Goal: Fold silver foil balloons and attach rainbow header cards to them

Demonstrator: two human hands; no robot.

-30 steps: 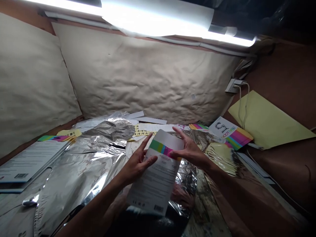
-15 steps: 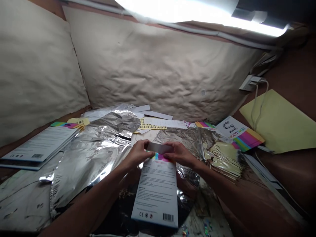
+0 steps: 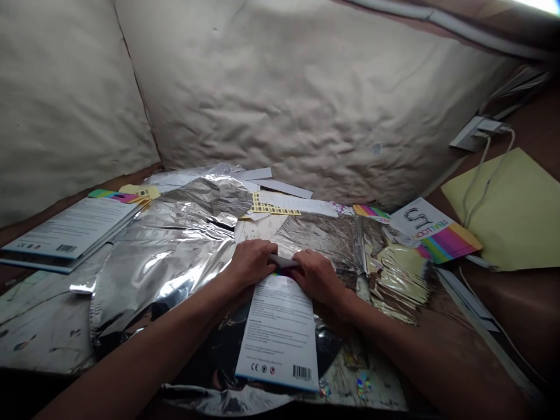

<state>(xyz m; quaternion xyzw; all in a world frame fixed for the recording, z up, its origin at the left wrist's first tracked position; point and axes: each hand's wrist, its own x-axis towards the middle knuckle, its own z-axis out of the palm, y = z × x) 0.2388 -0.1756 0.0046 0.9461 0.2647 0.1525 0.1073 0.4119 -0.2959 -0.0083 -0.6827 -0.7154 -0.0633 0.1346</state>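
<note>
A white printed card package (image 3: 280,335) with small text, a CE mark and a barcode lies lengthwise before me, its far end toward the wall. My left hand (image 3: 254,261) is closed on the left corner of that far end. On the right corner, my right hand (image 3: 318,277) is closed too, knuckles up. Between them a grey-white flap shows as a narrow curved strip, with a bit of coloured print below it. Both thumbs are mostly hidden. Under the package spreads shiny silver foil (image 3: 153,251), dark where it reflects.
Similar printed packages (image 3: 74,227) lie stacked at the left. Toward the back are a yellow label sheet (image 3: 275,206) and white paper strips (image 3: 284,188). A balloon package (image 3: 433,227), wrapped yellowish sheets (image 3: 398,280) and a plugged-in socket (image 3: 476,133) are on the right.
The flap at the package's far end stood up as a wide strip; now it is bent down and narrower, with my hands curled over it. My view has tilted downward.
</note>
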